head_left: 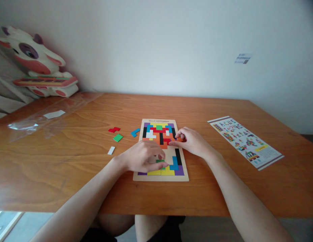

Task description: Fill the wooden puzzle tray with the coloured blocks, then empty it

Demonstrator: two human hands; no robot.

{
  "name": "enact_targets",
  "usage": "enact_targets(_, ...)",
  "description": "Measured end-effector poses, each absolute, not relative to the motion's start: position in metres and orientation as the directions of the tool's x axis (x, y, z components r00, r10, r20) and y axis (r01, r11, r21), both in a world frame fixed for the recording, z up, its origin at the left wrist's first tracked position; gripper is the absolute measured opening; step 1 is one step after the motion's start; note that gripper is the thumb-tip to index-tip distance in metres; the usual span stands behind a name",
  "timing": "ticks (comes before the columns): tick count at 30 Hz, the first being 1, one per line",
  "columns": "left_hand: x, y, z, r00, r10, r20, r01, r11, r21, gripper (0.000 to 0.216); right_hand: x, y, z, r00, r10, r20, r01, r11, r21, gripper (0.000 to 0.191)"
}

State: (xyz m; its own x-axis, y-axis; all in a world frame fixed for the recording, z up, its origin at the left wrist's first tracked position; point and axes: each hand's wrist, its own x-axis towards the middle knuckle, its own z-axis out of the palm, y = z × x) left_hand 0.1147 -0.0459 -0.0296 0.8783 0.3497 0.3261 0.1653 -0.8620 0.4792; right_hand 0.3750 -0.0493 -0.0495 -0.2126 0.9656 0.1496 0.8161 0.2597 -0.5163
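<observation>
- wall (151, 47): pale, behind the table.
- table (78, 174): brown wood, under the board and both hands.
- toy (47, 67): cow-shaped, with keys, at the far left near the wall.
- bag (27, 126): clear, on the table's left side, in front of the toy.
- board (161, 178): flat on the table, in front of the person; coloured pieces cover most of it, with bare wood right of the left hand.
- sheet (247, 143): printed, slanted, well right of the board.
- left hand (145, 156): over the board's lower left; fingers curved, thumb spread from the forefinger.
- right hand (188, 138): at the board's right edge; fingers bent, orange piece (179, 139) showing beside thumb and forefinger; cannot tell whether pinched.
- label (243, 58): on the wall, upper right.
- loose pieces, 4, left of the board: blue piece (135, 132) just beside it; red piece (114, 129), green piece (118, 137) and white piece (111, 150) farther left.
</observation>
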Motion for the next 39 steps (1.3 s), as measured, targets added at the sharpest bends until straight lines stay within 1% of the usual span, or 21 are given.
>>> enact_targets(5, 0.118, -0.047, -0.034, 0.900, 0.350, 0.261, 0.144, -0.803, 0.579, 0.029, 0.374, -0.049, -0.048, -0.223, 0.967, 0.126, 0.787, 0.255, -0.562, 0.034)
enact_targets(7, 0.117, -0.045, -0.031, 0.894, 0.356, 0.271, 0.141, -0.798, 0.585, 0.031, 0.377, -0.047, -0.046, -0.197, 0.968, 0.156, 0.789, 0.252, -0.560, 0.031)
enact_targets(8, 0.115, -0.044, -0.030, 0.887, 0.366, 0.283, 0.152, -0.808, 0.569, 0.031, 0.381, -0.045, -0.046, -0.164, 0.969, 0.184, 0.801, 0.240, -0.549, 0.029)
enact_targets(10, 0.110, -0.038, -0.028, 0.859, 0.397, 0.324, 0.211, -0.850, 0.482, 0.029, 0.392, -0.041, -0.047, -0.078, 0.969, 0.234, 0.828, 0.194, -0.527, 0.023)
enact_targets(12, 0.101, -0.030, -0.027, 0.823, 0.431, 0.370, 0.309, -0.887, 0.344, 0.027, 0.405, -0.037, -0.051, -0.021, 0.974, 0.225, 0.834, 0.141, -0.533, 0.017)
enact_targets(14, 0.090, -0.021, -0.029, 0.799, 0.466, 0.381, 0.411, -0.885, 0.219, 0.025, 0.417, -0.034, -0.057, -0.007, 0.983, 0.185, 0.833, 0.108, -0.543, 0.021)
enact_targets(15, 0.085, -0.017, -0.029, 0.789, 0.485, 0.376, 0.451, -0.874, 0.179, 0.025, 0.422, -0.033, -0.059, -0.008, 0.986, 0.166, 0.832, 0.099, -0.546, 0.025)
enact_targets(17, 0.078, -0.010, -0.031, 0.770, 0.503, 0.392, 0.492, -0.860, 0.139, 0.025, 0.427, -0.032, -0.062, -0.014, 0.990, 0.138, 0.831, 0.088, -0.549, 0.030)
enact_targets(19, 0.077, -0.009, -0.031, 0.757, 0.498, 0.423, 0.484, -0.862, 0.150, 0.023, 0.427, -0.032, -0.063, -0.023, 0.992, 0.126, 0.823, 0.090, -0.561, 0.029)
enact_targets(22, 0.085, -0.015, -0.030, 0.787, 0.443, 0.429, 0.387, -0.897, 0.215, 0.023, 0.421, -0.034, -0.062, -0.020, 0.991, 0.132, 0.820, 0.092, -0.565, 0.030)
enact_targets(25, 0.096, -0.023, -0.032, 0.868, 0.347, 0.356, 0.262, -0.928, 0.266, 0.030, 0.416, -0.035, -0.061, -0.005, 0.991, 0.134, 0.821, 0.081, -0.565, 0.032)
enact_targets(27, 0.102, -0.026, -0.035, 0.901, 0.299, 0.315, 0.210, -0.935, 0.287, 0.036, 0.415, -0.034, -0.063, 0.007, 0.992, 0.126, 0.817, 0.067, -0.573, 0.030)
enact_targets(29, 0.104, -0.027, -0.038, 0.913, 0.288, 0.288, 0.203, -0.934, 0.294, 0.041, 0.415, -0.033, -0.065, 0.027, 0.993, 0.118, 0.812, 0.047, -0.581, 0.028)
enact_targets(31, 0.103, -0.027, -0.041, 0.912, 0.310, 0.268, 0.236, -0.932, 0.274, 0.045, 0.415, -0.032, -0.066, 0.046, 0.992, 0.119, 0.810, 0.033, -0.585, 0.026)
enact_targets(33, 0.102, -0.026, -0.042, 0.909, 0.335, 0.248, 0.277, -0.930, 0.240, 0.048, 0.413, -0.032, -0.064, 0.036, 0.987, 0.155, 0.806, 0.063, -0.588, 0.027)
enact_targets(34, 0.101, -0.026, -0.042, 0.907, 0.345, 0.243, 0.293, -0.929, 0.225, 0.049, 0.411, -0.033, -0.063, 0.009, 0.982, 0.187, 0.801, 0.104, -0.589, 0.029)
enact_targets(37, 0.101, -0.027, -0.039, 0.908, 0.340, 0.246, 0.294, -0.934, 0.205, 0.048, 0.403, -0.038, -0.055, -0.149, 0.950, 0.275, 0.768, 0.286, -0.574, 0.036)
enact_targets(39, 0.102, -0.028, -0.037, 0.915, 0.306, 0.262, 0.258, -0.945, 0.201, 0.044, 0.398, -0.041, -0.051, -0.263, 0.926, 0.271, 0.741, 0.374, -0.558, 0.037)
